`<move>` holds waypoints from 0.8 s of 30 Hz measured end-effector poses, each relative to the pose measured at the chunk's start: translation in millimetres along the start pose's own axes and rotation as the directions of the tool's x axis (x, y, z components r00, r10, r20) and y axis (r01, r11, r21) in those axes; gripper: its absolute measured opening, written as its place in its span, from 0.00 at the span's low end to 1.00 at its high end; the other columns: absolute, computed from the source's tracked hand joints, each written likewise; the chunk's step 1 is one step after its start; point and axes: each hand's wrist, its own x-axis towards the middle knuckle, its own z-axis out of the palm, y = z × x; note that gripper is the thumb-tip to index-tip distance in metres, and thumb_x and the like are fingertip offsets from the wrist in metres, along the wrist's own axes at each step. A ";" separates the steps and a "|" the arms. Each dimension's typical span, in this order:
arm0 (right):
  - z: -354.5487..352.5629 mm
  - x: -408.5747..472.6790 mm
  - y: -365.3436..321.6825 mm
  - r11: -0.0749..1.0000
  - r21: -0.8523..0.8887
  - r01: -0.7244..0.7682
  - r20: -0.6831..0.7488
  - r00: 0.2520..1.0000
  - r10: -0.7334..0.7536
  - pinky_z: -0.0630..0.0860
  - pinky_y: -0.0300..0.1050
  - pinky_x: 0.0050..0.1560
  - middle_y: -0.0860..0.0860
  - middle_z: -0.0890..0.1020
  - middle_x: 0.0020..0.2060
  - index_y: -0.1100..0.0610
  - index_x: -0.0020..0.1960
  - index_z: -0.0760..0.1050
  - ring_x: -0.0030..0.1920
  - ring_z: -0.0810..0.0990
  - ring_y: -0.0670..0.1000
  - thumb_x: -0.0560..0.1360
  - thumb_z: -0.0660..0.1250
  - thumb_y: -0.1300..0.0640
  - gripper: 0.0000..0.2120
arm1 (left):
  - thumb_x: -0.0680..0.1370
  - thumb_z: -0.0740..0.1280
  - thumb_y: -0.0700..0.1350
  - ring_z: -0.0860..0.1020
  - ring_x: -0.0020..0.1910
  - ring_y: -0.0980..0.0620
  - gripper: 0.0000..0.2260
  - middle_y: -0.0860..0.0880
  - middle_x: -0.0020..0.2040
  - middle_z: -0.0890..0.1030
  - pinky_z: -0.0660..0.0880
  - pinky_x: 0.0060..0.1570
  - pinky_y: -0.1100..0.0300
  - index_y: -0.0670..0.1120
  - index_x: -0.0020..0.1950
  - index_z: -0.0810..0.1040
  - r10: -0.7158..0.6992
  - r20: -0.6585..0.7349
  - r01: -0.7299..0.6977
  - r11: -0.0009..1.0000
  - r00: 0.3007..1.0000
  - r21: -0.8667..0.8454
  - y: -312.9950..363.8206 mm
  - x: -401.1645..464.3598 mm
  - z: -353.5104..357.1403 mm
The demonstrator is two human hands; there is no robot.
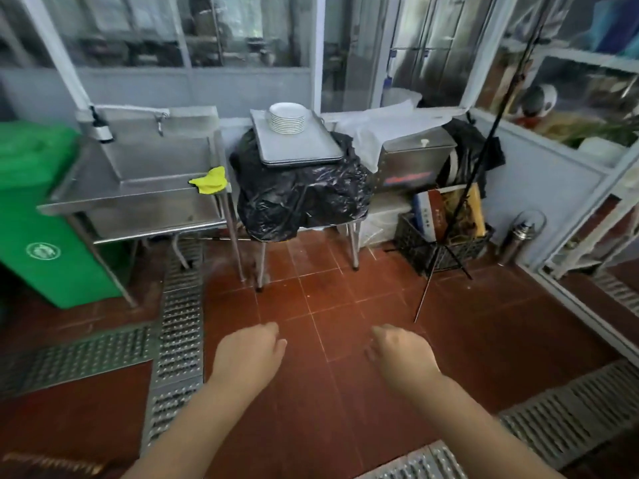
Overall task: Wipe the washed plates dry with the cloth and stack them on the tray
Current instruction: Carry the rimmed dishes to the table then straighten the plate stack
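A stack of white plates (287, 118) stands at the far end of a grey metal tray (297, 146), which rests on a table draped in black plastic. A yellow cloth (210, 180) lies on the right front corner of the steel sink counter (138, 198), left of the tray. My left hand (249, 354) and my right hand (397, 350) hang low over the red floor tiles, well short of the table. Both hold nothing, with fingers loosely curled and apart.
A green wheeled bin (41, 216) stands at the left beside the sink. A steel box (415, 160), a black crate (442, 243) of papers and a tripod leg (435, 267) crowd the right. Metal drain grates (179, 326) cross the floor.
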 end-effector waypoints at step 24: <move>-32.2 501.2 -77.2 0.999 0.036 0.027 -0.022 0.999 -0.026 0.68 0.44 0.39 0.48 0.77 0.42 0.52 0.44 0.71 0.48 0.79 0.54 0.76 0.58 0.49 0.08 | 0.80 0.56 0.56 0.80 0.47 0.50 0.11 0.52 0.46 0.81 0.68 0.36 0.57 0.53 0.51 0.75 -0.112 -0.017 0.111 0.993 0.994 -0.048 -189.5 452.8 -10.5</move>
